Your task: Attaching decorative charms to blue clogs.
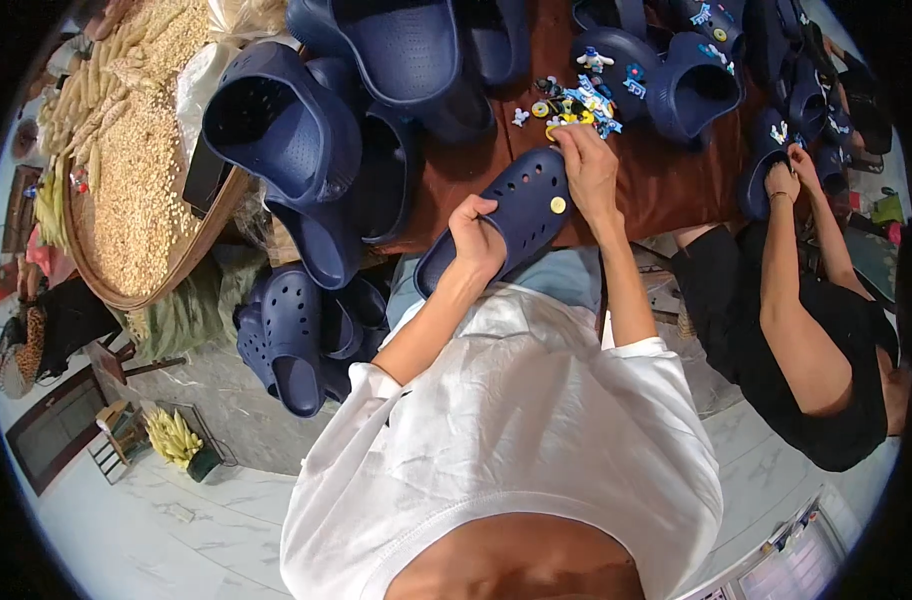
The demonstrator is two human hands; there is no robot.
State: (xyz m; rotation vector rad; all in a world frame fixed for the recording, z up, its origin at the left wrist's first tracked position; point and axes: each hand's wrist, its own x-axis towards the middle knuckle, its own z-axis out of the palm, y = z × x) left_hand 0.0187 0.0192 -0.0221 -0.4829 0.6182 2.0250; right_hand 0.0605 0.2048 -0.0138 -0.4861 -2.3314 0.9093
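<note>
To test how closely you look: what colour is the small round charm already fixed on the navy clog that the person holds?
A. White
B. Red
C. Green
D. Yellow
D. A small yellow round charm sits in a hole of the navy clog, which the left hand grips at its middle while the right hand works at its toe end.
</note>
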